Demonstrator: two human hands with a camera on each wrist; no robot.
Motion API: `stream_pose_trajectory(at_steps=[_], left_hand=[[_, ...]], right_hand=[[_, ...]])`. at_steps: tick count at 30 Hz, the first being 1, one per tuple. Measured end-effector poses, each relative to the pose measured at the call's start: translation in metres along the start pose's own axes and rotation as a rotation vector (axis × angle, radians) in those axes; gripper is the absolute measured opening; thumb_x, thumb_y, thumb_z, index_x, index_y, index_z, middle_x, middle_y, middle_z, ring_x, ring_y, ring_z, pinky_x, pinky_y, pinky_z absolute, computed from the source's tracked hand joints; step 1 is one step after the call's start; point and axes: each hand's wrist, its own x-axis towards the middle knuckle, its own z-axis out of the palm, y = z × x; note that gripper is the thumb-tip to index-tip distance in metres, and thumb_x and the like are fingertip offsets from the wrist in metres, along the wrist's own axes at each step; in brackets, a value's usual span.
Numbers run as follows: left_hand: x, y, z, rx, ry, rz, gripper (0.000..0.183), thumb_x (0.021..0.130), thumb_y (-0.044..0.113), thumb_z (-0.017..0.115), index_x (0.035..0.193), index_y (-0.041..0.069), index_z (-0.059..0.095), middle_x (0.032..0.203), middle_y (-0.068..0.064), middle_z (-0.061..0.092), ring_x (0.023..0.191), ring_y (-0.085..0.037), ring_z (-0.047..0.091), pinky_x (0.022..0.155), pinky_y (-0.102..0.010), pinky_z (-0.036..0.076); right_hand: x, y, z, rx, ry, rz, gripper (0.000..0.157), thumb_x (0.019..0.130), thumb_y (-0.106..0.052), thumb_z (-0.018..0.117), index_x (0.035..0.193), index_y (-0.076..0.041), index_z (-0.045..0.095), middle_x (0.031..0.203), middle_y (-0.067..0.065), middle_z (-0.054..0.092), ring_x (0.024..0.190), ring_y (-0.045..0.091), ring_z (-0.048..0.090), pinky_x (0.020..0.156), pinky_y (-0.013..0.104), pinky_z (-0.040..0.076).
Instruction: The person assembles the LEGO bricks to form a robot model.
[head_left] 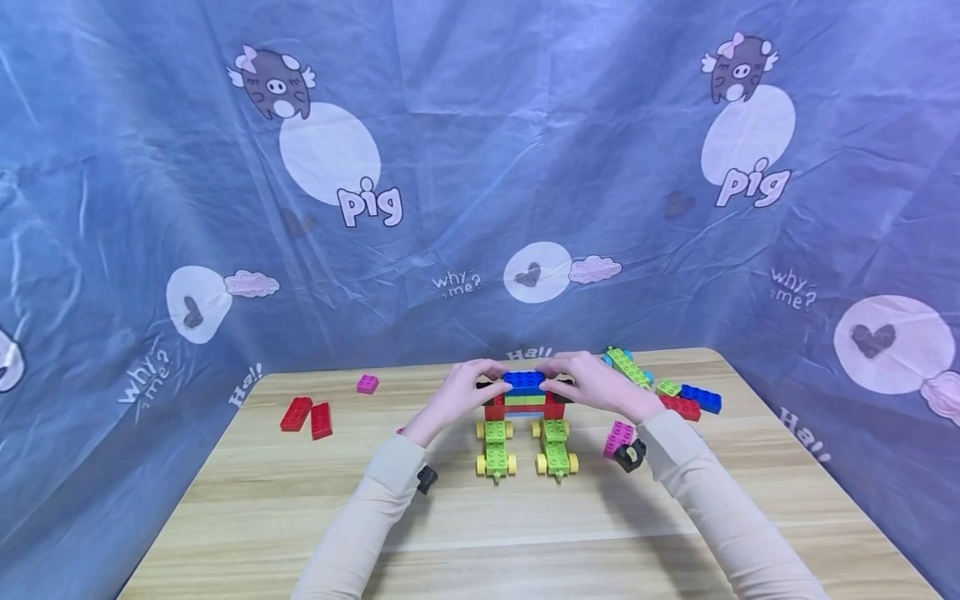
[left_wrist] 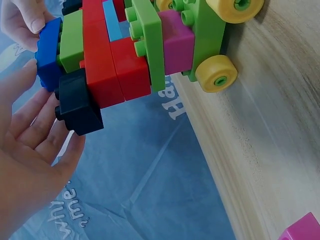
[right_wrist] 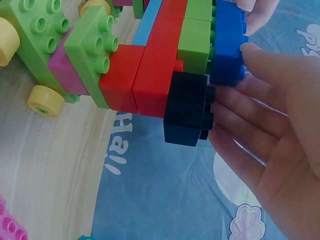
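Observation:
A long blue brick [head_left: 524, 382] tops a toy built of stacked bricks. Its left end is held between the thumb and fingers of my left hand [head_left: 467, 396], and my right hand [head_left: 596, 382] holds the opposite end the same way. Directly beneath lie lime green bricks [right_wrist: 195, 47], flanked by a black brick [left_wrist: 77, 102] on the left and another black brick [right_wrist: 186, 110] on the right. Lower down come red bricks [left_wrist: 102, 60] and a light blue piece [left_wrist: 112, 20]. Two lime wheeled bases [head_left: 496, 450] with yellow wheels carry everything on the table.
Two red bricks [head_left: 297, 414] and a small magenta brick [head_left: 367, 384] lie to the left. On the right are a magenta brick [head_left: 618, 437], a red brick [head_left: 681, 407], a blue brick [head_left: 702, 398] and a lime wheeled base [head_left: 627, 367]. A patterned blue cloth [head_left: 480, 167] hangs behind the table.

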Motion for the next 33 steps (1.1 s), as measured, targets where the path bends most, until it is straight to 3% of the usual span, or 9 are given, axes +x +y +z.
stream_pose_trajectory(at_steps=[7,14,20,25,33], left_hand=[[0.0005,-0.0032,0.0014,-0.031,0.003,-0.01,0.032,0.086,0.032,0.067,0.11,0.011,0.067,0.103,-0.002,0.071,0.095,-0.015,0.065,0.089,-0.036,0.052],[0.0008,-0.0039,0.0022,-0.069,-0.015,-0.042,0.031,0.086,0.033,0.067,0.11,0.014,0.067,0.103,-0.002,0.071,0.097,-0.015,0.064,0.092,-0.039,0.052],[0.0005,-0.0037,0.0019,-0.071,-0.017,-0.049,0.031,0.086,0.033,0.067,0.111,0.013,0.067,0.102,-0.002,0.071,0.097,-0.015,0.065,0.092,-0.039,0.052],[-0.0001,-0.0039,0.0016,-0.052,-0.016,-0.04,0.031,0.086,0.033,0.066,0.11,0.013,0.068,0.102,-0.002,0.072,0.095,-0.013,0.066,0.089,-0.033,0.053],[0.0,-0.0025,0.0015,-0.069,-0.026,-0.057,0.031,0.086,0.035,0.066,0.109,0.015,0.068,0.101,0.001,0.071,0.095,-0.011,0.065,0.089,-0.031,0.053]], right_hand=[[0.0007,-0.0009,0.0029,-0.017,0.015,0.005,0.023,0.09,-0.027,0.062,0.11,-0.015,0.067,0.084,-0.009,0.063,0.067,-0.001,0.054,0.063,0.016,0.05],[0.0011,-0.0009,0.0026,-0.02,0.008,0.009,0.024,0.091,-0.028,0.061,0.11,-0.015,0.067,0.085,-0.008,0.064,0.067,0.0,0.054,0.063,0.016,0.05],[0.0006,0.0001,0.0025,-0.029,0.017,-0.017,0.028,0.091,-0.027,0.061,0.113,-0.011,0.067,0.096,0.0,0.07,0.074,0.003,0.061,0.068,0.02,0.054],[-0.0001,-0.0002,0.0027,-0.047,0.001,-0.024,0.032,0.091,-0.027,0.061,0.116,-0.009,0.066,0.104,0.005,0.071,0.083,0.01,0.068,0.075,0.025,0.058],[0.0002,0.001,0.0034,-0.027,0.01,-0.025,0.025,0.09,-0.029,0.062,0.108,-0.013,0.069,0.091,-0.003,0.068,0.07,0.0,0.059,0.065,0.017,0.053]])
